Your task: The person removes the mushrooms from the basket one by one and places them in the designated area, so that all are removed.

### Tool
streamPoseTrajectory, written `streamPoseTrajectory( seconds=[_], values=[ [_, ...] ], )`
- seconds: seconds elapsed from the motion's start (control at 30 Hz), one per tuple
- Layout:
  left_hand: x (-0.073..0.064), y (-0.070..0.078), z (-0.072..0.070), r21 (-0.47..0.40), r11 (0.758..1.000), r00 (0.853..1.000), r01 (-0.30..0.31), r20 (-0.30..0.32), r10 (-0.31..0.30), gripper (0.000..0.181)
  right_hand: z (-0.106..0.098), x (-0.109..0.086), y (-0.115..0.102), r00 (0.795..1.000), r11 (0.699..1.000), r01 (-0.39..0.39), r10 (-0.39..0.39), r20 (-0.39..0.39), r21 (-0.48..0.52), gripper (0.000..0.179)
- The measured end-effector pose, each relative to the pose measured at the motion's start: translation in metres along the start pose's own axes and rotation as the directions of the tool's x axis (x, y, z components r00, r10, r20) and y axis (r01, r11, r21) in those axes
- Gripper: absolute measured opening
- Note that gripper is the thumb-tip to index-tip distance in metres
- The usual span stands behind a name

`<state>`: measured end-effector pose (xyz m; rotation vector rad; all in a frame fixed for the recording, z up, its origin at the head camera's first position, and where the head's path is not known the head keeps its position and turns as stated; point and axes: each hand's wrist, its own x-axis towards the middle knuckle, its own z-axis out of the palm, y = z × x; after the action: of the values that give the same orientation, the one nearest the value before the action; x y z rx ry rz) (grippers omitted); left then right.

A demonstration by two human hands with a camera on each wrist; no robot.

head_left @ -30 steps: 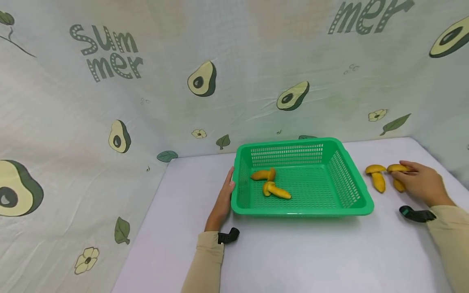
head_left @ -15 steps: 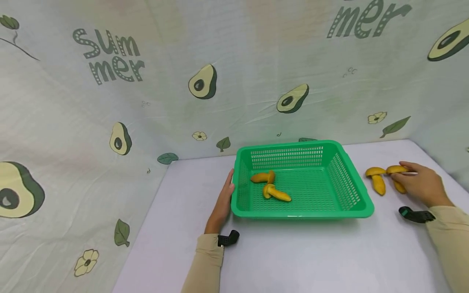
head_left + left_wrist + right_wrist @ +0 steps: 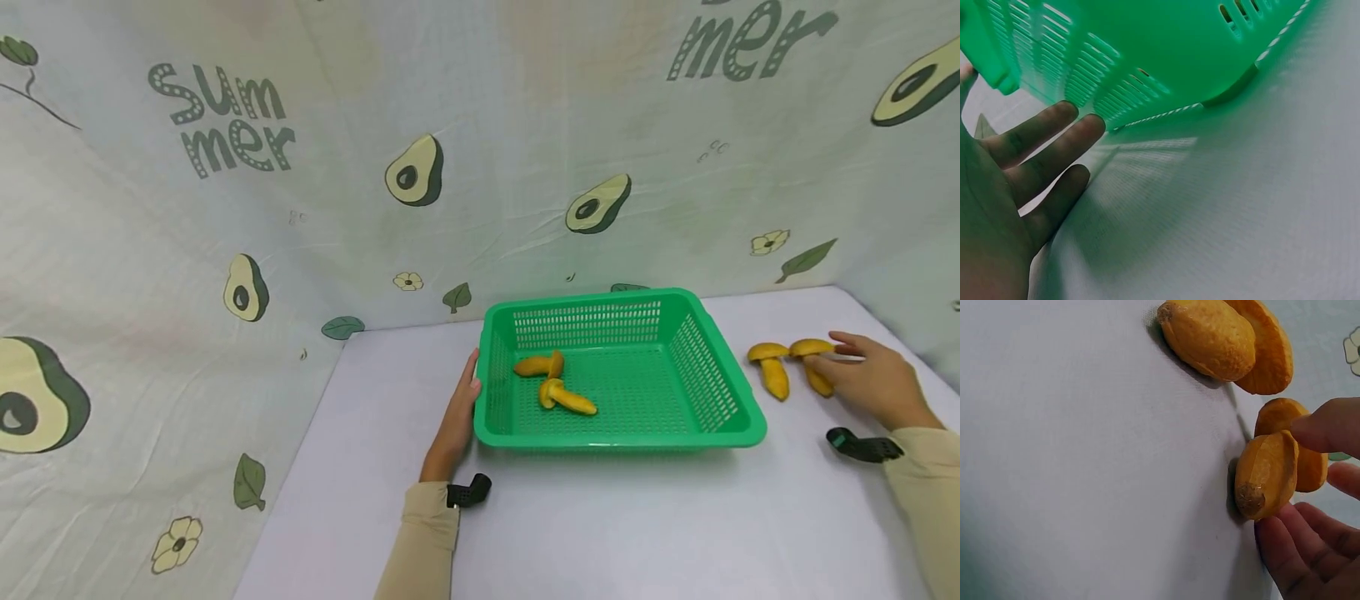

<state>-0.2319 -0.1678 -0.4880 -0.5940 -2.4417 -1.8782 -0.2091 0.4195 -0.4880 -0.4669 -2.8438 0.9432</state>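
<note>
My left hand (image 3: pixel 453 423) lies along the left side of a green plastic basket (image 3: pixel 615 440), fingers extended; the left wrist view shows those fingertips (image 3: pixel 1088 127) close by the slotted wall. On the right, my right hand (image 3: pixel 876 382) is around the outer of two yellow toy mushrooms (image 3: pixel 819 379) on the white table. In the right wrist view its thumb (image 3: pixel 1329 428) overlaps this mushroom's cap, and the other fingers are spread loosely beside it. The second mushroom (image 3: pixel 776 379) lies just left of it, nearer the basket.
Inside the basket, toward its left, are two more yellow mushrooms, one (image 3: pixel 534 365) behind the other (image 3: pixel 573 399). A white cloth printed with avocados (image 3: pixel 415 171) hangs behind the table (image 3: pixel 600 525) and to its sides.
My right hand has shifted slightly right, loosening from the outer mushroom, which stays in place with more of its stem showing. The left hand and basket keep their places.
</note>
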Motion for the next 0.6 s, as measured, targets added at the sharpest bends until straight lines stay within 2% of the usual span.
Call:
streamPoseTrajectory(
  seconds=[0.2,0.43,0.6],
  values=[
    [-0.006,0.028,-0.002,0.007,1.000,0.999,0.022,0.047,-0.022,0.055,-0.007,-0.009,0.000,0.997,0.996,-0.082,0.082,0.001,0.036,0.082],
    [-0.006,0.030,-0.004,0.007,1.000,0.999,0.015,0.047,-0.016,0.056,-0.013,-0.021,-0.008,0.993,0.987,-0.107,0.111,-0.033,0.117,0.079],
    [-0.005,0.029,-0.005,0.011,0.999,0.998,0.036,0.049,-0.037,0.057,-0.013,-0.025,-0.012,0.993,0.986,-0.099,0.106,-0.043,0.137,0.076]
  ],
)
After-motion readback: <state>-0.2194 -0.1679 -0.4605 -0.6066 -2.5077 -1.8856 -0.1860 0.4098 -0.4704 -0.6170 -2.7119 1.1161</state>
